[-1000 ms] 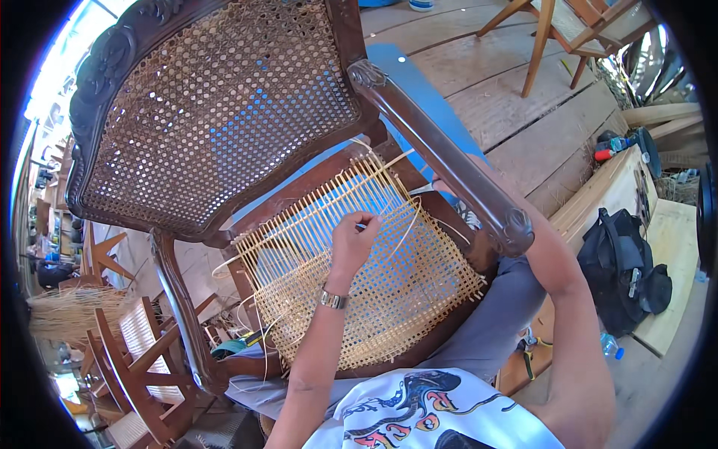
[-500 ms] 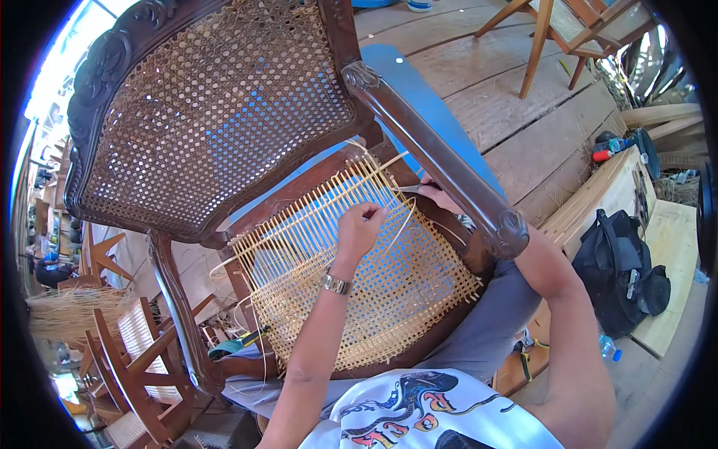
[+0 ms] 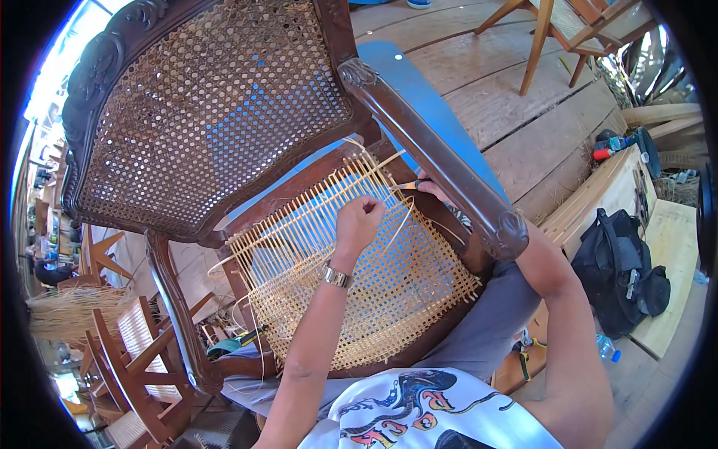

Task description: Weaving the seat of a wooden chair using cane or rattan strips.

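A dark carved wooden armchair (image 3: 449,161) stands tilted before me, its woven cane seat (image 3: 374,299) across my lap. The near part of the seat is closely woven; toward the backrest, pale cane strands (image 3: 295,217) run with open gaps. Over the seat's upper right part my left hand (image 3: 357,224) is closed in a pinch; what its fingertips hold is hidden. A loose cane strand (image 3: 402,224) bends up beside it. My right hand (image 3: 436,191), partly behind the armrest, grips a slim pointed tool (image 3: 407,185) at the seat's right edge, pointing toward my left hand.
The cane backrest (image 3: 217,120) rises at the far left, and the armrest (image 3: 441,150) crosses above my right forearm. A black bag (image 3: 617,269) rests on planks at the right, near pliers (image 3: 526,355) and a plastic bottle (image 3: 607,348). Other wooden chairs (image 3: 142,367) stand at the left.
The slim tool in my right hand now shows more clearly at the seat's edge. My left hand has shifted slightly, its fingers closer together. The chair has moved very slightly in view.
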`<state>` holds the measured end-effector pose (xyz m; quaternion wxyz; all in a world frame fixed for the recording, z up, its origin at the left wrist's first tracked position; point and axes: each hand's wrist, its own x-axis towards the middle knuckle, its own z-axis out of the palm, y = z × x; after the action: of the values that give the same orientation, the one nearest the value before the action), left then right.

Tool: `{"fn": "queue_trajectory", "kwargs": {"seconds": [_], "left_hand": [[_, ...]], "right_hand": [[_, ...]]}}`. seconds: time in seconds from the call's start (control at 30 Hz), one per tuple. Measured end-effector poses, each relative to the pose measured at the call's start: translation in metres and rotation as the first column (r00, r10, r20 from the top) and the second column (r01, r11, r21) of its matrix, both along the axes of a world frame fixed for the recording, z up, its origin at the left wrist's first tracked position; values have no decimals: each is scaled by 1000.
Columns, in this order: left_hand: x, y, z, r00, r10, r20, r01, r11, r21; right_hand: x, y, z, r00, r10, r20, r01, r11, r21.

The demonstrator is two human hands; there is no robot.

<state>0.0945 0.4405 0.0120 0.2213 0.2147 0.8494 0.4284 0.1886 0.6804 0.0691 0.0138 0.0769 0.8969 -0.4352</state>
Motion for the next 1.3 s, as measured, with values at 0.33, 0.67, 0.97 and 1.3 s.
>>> {"fn": "queue_trajectory", "kwargs": {"seconds": [0.33,0.67,0.97,1.3], "left_hand": [[1,33,13,965,-101,-243,30,959,-281],[4,38,-9,969,-63,-240,24,987,-161],[3,19,1,928,-142,-343,78,978,-194],[3,11,-7,957,-69,-283,35,992,-123]], "right_hand": [[28,45,30,990,40,135,-40,999,-4],[78,133,-41,878,330,345,-168,890,-425],[69,44,-6,940,194,280,-39,877,-478],[-8,24,-96,992,-95,-88,-10,620,-784]]}}
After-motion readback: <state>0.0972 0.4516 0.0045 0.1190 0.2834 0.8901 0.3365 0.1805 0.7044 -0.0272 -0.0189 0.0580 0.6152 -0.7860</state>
